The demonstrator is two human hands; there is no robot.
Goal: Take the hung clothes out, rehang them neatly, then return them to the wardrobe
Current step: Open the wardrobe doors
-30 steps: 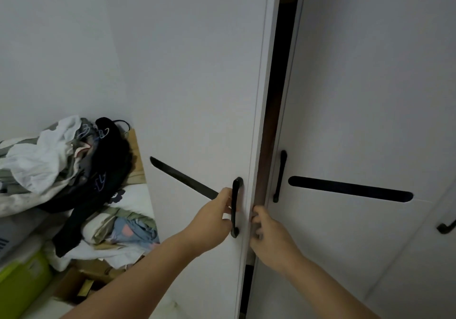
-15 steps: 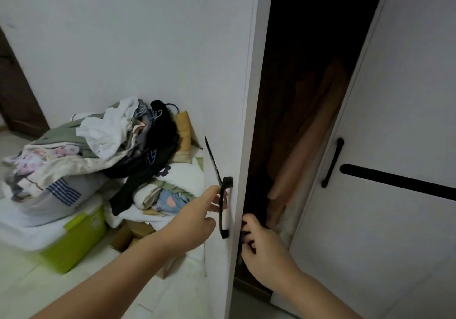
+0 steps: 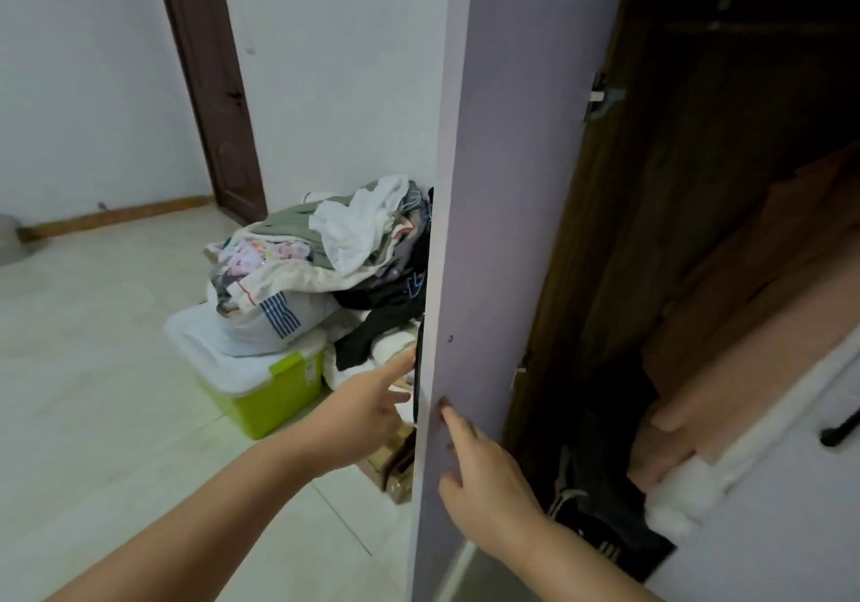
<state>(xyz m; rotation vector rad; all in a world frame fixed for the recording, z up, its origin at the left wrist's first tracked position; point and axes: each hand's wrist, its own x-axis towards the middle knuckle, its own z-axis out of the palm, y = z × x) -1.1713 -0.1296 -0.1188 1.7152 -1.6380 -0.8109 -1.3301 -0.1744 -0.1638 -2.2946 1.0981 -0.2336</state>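
The white left wardrobe door (image 3: pixel 502 182) stands swung wide, its inner face toward me. My right hand (image 3: pixel 484 476) presses flat against that inner face with straight fingers. My left hand (image 3: pixel 367 410) reaches with extended fingers to the black door handle (image 3: pixel 417 369) on the door's outer side. Inside the dark wardrobe (image 3: pixel 698 182) hang peach-pink clothes (image 3: pixel 754 322) and a black garment (image 3: pixel 600 476) lower down. No hangers can be made out in the dark.
A pile of loose clothes (image 3: pixel 325 247) lies on a lime-green lidded bin (image 3: pixel 265 392) left of the door, with cardboard (image 3: pixel 395 462) beside it. The right wardrobe door (image 3: pixel 791 485) stays closed at lower right. A brown room door (image 3: pixel 209 80) stands at the back; pale tiled floor stretches left.
The left wardrobe door has swung from nearly closed to wide open. My left hand has loosened from gripping the handle to extended fingers, and my right hand has moved from the door edge onto its inner face.
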